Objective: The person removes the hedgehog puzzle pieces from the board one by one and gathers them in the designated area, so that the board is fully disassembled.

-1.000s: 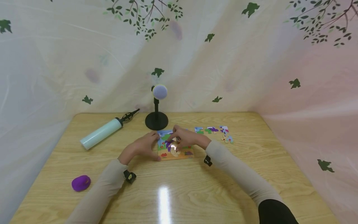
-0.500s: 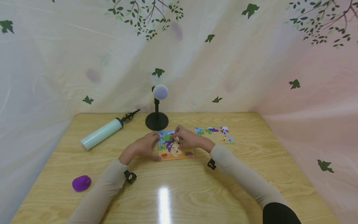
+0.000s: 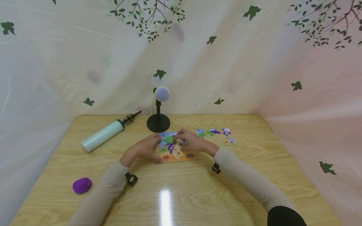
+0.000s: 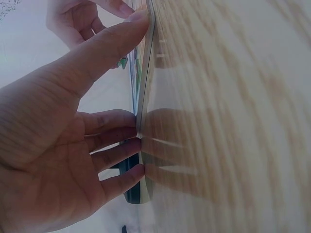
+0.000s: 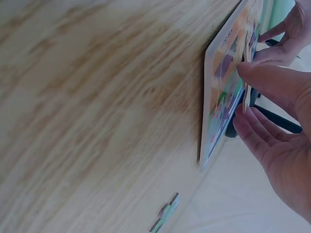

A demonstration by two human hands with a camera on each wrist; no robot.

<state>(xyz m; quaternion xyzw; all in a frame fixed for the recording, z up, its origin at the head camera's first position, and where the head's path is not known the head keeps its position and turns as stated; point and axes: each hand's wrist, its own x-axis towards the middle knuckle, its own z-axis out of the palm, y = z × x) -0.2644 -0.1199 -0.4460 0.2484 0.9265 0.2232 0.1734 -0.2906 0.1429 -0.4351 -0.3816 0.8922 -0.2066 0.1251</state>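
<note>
A flat jigsaw puzzle board (image 3: pixel 171 158) with a cartoon animal lies on the table. Along its left edge rests my left hand (image 3: pixel 145 147), thumb near the front corner and extended fingers touching the side, as the left wrist view shows. Over the board's right part, my right hand (image 3: pixel 193 141) pinches a thin puzzle piece (image 5: pixel 247 99) between thumb and fingers. That piece appears edge-on in the right wrist view, close to the board's face; whether it touches cannot be told. My right hand hides part of the picture in the head view.
Several loose puzzle pieces (image 3: pixel 229 141) lie right of the board. Behind it stands a black round-based stand (image 3: pixel 158 123) with a pale ball-like head (image 3: pixel 162 94). A pale green hand pump (image 3: pixel 103 135) lies back left, a purple rounded object (image 3: pixel 82 185) front left.
My right hand has shifted slightly to the right over the board, its forearm moving with it. My left hand has stayed at the board's left edge.
</note>
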